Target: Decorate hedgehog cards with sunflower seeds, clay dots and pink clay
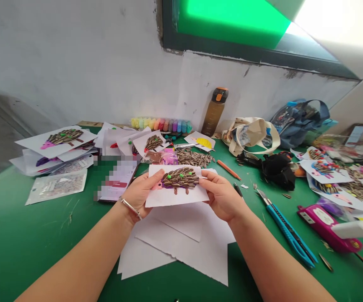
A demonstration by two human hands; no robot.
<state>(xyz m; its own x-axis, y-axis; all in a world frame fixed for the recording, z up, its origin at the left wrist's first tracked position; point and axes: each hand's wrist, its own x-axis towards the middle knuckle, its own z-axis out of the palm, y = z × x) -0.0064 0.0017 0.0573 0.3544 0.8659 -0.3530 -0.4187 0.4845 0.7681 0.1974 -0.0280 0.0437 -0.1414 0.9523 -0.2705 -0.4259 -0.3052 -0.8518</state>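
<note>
Both my hands hold up a white card [178, 200] by its side edges. On it is a hedgehog picture [181, 178], its body covered with striped sunflower seeds, with green dots, a pink face and brown feet. My left hand [141, 191] grips the left edge, thumb on top, with a silver bangle at the wrist. My right hand [221, 193] pinches the right edge near the hedgehog's back. Beneath the card lie several blank white sheets [181, 243], overlapping on the green table [84, 268].
Finished hedgehog cards [62, 140] are stacked left, beside a phone [117, 180]. Loose sunflower seeds [194, 158], an orange pen [228, 169] and a bottle [215, 112] stand or lie ahead. Right are blue tweezers [290, 235], a magenta device [326, 226] and more cards [329, 172].
</note>
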